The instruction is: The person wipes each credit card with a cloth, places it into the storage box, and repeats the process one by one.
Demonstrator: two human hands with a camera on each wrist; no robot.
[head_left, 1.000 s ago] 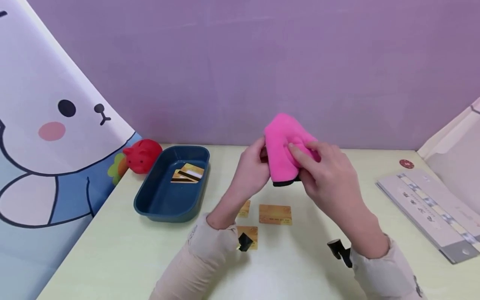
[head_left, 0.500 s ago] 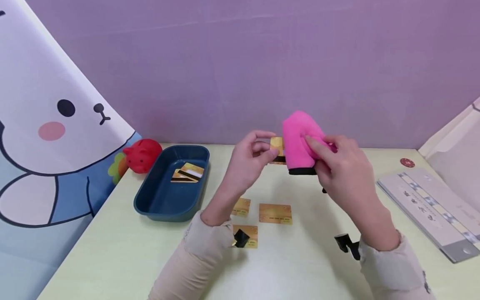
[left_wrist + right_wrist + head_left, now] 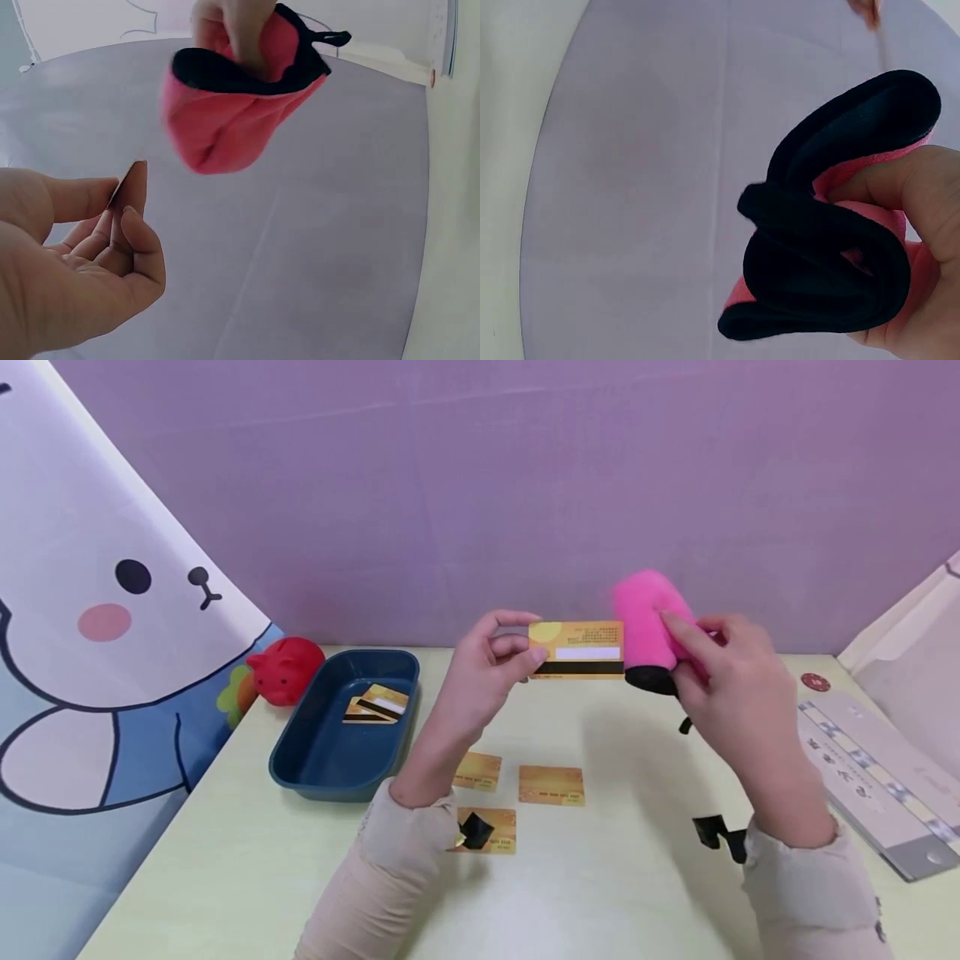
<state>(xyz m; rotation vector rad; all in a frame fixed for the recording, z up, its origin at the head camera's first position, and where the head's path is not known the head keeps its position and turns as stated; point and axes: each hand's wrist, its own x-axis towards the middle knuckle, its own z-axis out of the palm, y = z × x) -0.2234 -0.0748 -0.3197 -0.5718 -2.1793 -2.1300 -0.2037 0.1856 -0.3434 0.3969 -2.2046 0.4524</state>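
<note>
My left hand (image 3: 487, 668) pinches a gold bank card (image 3: 588, 643) between thumb and fingers, its back with the black stripe showing in the head view. To the right of it, my right hand (image 3: 738, 693) grips a pink soft cloth item (image 3: 645, 618) with a black-bound open edge. The left wrist view shows the card (image 3: 136, 184) nearly edge-on, apart from the pink cloth item (image 3: 225, 127), which has a small black loop. In the right wrist view the black binding (image 3: 832, 270) folds over on itself, with fingers squeezing the cloth. Both hands are raised above the table.
Several gold cards lie about: one card (image 3: 551, 786) on the table with others (image 3: 480, 771) beside it, and two (image 3: 378, 706) inside a blue tray (image 3: 300, 777). A red piggy bank (image 3: 285, 670) stands at left; at right are a grey box (image 3: 870, 777) and a red chip (image 3: 815, 682).
The card came into view from behind the pink cloth item. My right hand has moved rightward with the cloth, uncovering the card in my left hand, which has shifted slightly left.
</note>
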